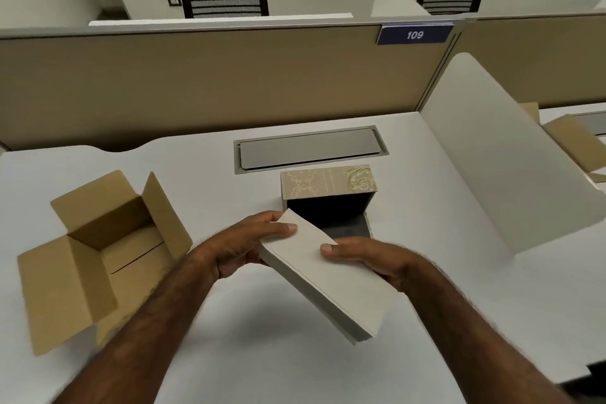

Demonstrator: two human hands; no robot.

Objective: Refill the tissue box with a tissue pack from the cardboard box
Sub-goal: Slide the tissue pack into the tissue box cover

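Note:
I hold a flat off-white tissue pack (pixel 328 285) above the white desk (pixel 255 338), tilted, with its far end over the tissue box. My left hand (pixel 242 246) grips the pack's far left corner, thumb on top. My right hand (pixel 370 259) holds its right edge, thumb on top too. The tissue box (pixel 328 180) stands just beyond my hands; it is beige with gold ornament and its dark inside shows. To the left on the desk sits the brown cardboard box (pixel 98 239), flaps spread, and what I see of its inside holds nothing.
A grey cable hatch (pixel 308 147) is set into the desk behind the tissue box. A white divider panel (pixel 492 174) rises on the right and a beige partition (pixel 196 82) closes the back. More cardboard (pixel 570 147) lies on the neighbouring desk.

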